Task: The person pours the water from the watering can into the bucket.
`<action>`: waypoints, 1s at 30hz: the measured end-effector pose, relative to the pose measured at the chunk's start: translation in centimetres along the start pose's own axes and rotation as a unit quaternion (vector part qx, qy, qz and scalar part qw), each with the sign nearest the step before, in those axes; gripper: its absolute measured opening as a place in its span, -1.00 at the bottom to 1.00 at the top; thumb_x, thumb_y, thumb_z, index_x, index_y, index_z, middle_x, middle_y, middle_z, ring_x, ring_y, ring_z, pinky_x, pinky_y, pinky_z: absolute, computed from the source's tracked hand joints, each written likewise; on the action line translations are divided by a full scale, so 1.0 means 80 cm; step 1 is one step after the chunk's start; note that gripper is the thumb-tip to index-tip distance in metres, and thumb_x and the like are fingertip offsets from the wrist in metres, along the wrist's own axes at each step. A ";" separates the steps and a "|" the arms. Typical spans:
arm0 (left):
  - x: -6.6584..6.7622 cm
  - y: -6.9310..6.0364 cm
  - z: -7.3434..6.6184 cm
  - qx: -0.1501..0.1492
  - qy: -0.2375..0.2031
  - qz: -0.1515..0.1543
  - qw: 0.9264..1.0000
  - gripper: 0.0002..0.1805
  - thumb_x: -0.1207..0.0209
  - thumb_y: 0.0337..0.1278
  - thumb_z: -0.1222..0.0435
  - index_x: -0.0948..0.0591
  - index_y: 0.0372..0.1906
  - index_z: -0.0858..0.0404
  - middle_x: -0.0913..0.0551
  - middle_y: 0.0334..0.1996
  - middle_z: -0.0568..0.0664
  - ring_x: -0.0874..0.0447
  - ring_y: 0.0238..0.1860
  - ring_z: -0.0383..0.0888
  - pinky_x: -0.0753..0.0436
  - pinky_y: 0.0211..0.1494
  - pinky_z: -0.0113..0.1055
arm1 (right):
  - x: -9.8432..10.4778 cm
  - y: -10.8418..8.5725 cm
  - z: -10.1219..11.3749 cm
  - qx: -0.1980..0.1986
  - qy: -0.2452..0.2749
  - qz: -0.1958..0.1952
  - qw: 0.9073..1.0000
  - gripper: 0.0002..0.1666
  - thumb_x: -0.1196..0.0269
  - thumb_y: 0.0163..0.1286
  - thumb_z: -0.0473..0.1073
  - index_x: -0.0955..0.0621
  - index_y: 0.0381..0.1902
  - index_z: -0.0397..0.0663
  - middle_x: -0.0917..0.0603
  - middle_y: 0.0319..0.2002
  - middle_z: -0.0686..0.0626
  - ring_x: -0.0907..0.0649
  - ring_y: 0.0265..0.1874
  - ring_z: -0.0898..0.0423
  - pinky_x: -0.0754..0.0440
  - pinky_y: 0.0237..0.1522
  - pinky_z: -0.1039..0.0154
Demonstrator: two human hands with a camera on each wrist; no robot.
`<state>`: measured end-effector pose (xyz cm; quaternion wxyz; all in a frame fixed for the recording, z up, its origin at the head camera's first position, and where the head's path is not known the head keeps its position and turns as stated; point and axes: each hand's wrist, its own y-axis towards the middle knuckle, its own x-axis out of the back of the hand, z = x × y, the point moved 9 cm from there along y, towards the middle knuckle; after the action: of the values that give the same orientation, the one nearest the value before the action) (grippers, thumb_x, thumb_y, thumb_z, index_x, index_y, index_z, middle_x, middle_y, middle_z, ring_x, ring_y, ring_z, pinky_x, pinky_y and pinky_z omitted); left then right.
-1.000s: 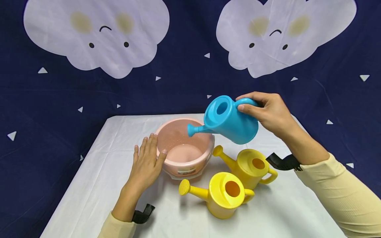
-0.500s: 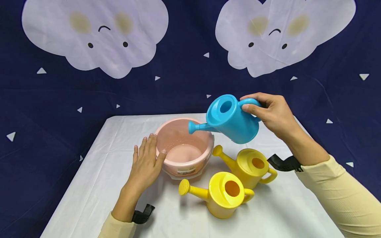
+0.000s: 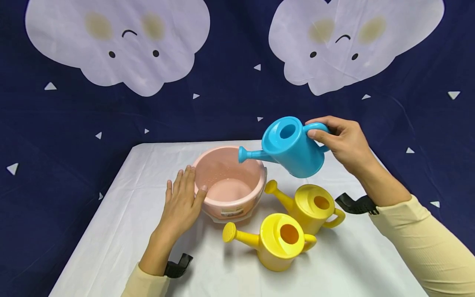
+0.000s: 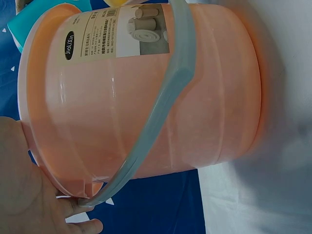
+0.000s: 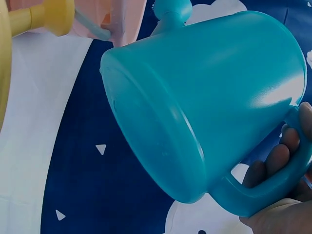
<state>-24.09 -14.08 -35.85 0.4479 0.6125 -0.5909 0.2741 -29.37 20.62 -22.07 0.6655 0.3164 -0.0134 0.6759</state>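
My right hand grips the handle of a blue watering can, its fingers curled through the loop in the right wrist view. The can hangs tilted in the air, with its spout reaching over the right part of a pink bucket. Droplets cling to the bucket's inner wall. My left hand rests on the bucket's left rim with its fingers straight. The left wrist view shows the bucket's label and its grey handle hanging down the outside.
Two yellow watering cans stand on the white-covered table in front and right of the bucket: a nearer one and a farther one. A dark blue cloth printed with clouds hangs behind the table.
The right hand and the blue watering can have shifted slightly to the right, and the can has tipped back closer to upright. The left hand and the bucket have stayed put.
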 end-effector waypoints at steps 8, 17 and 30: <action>-0.001 0.000 0.000 0.003 -0.001 0.003 1.000 -0.22 0.37 0.39 -0.17 0.07 0.50 0.22 0.10 0.53 0.07 0.26 0.54 0.08 0.32 0.49 0.18 | 0.008 -0.002 -0.015 -0.011 0.000 -0.014 1.000 -0.63 -0.29 0.26 -0.12 -0.64 0.01 -0.11 -0.68 -0.26 0.27 -0.62 -0.20 0.22 -0.60 -0.27 0.41; -0.002 0.001 0.000 0.002 -0.001 0.002 1.000 -0.23 0.37 0.40 -0.17 0.07 0.50 0.21 0.08 0.52 0.09 0.25 0.54 0.09 0.28 0.48 0.20 | 0.019 -0.008 -0.032 -0.022 0.035 -0.029 0.999 -0.65 -0.30 0.25 -0.18 -0.64 0.00 -0.13 -0.69 -0.26 0.23 -0.60 -0.19 0.22 -0.56 -0.29 0.41; -0.001 0.000 0.000 0.003 -0.002 0.004 1.000 -0.23 0.37 0.40 -0.17 0.08 0.50 0.21 0.09 0.53 0.09 0.26 0.54 0.08 0.32 0.49 0.18 | 0.035 -0.020 -0.057 -0.031 0.068 -0.059 0.995 -0.66 -0.30 0.24 -0.21 -0.64 -0.01 -0.14 -0.69 -0.26 0.25 -0.57 -0.21 0.25 -0.50 -0.25 0.45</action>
<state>-24.14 -14.07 -35.95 0.4437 0.6120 -0.5932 0.2770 -29.53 25.28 -25.08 0.7132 0.2487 0.0297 0.6547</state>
